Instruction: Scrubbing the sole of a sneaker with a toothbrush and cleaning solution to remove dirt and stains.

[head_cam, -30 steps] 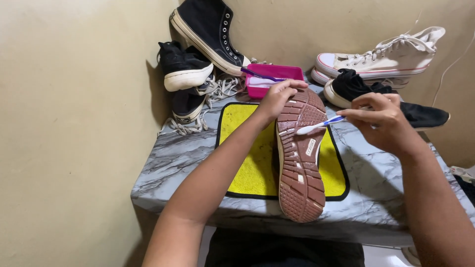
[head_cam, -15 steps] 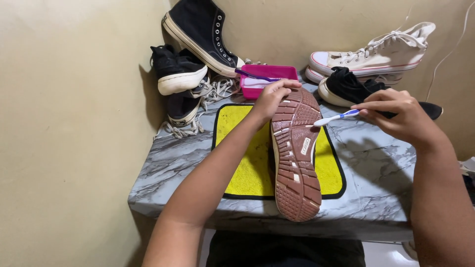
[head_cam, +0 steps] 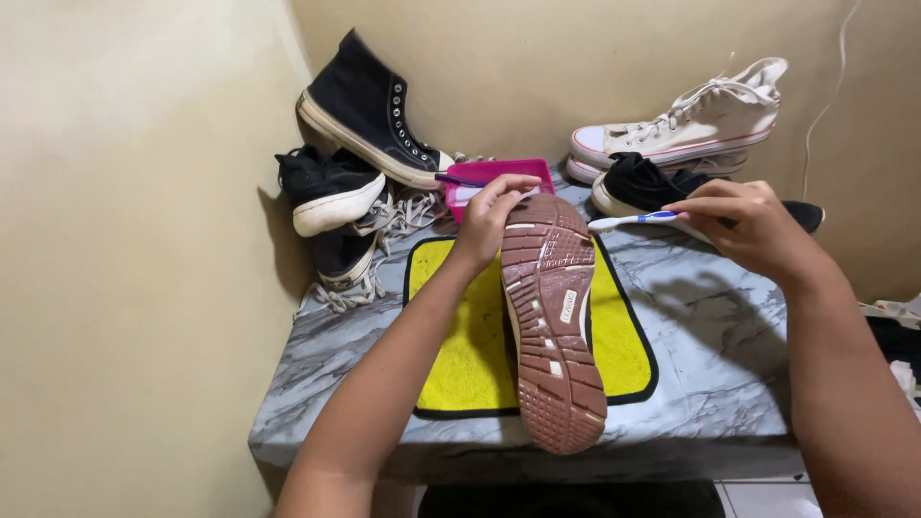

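My left hand (head_cam: 487, 216) grips the toe end of a shoe turned sole-up; its brown ridged sole (head_cam: 551, 321) faces me and stretches toward the table's near edge. My right hand (head_cam: 748, 225) holds a white and blue toothbrush (head_cam: 628, 221), its bristle end hanging just right of the shoe's toe, clear of the sole. Beneath the shoe lies a yellow cloth with a black border (head_cam: 460, 336) on a grey marbled table (head_cam: 710, 355).
A pink tub (head_cam: 487, 176) with a purple brush across it stands behind the shoe. Black sneakers (head_cam: 360, 110) with loose laces are piled at the back left corner. White high-tops (head_cam: 686, 125) and a black shoe (head_cam: 638, 182) sit at the back right against the wall.
My right hand has lifted the toothbrush off the sole and drawn it right and toward the shoe's toe. The view has shifted so everything sits a little lower and further left.
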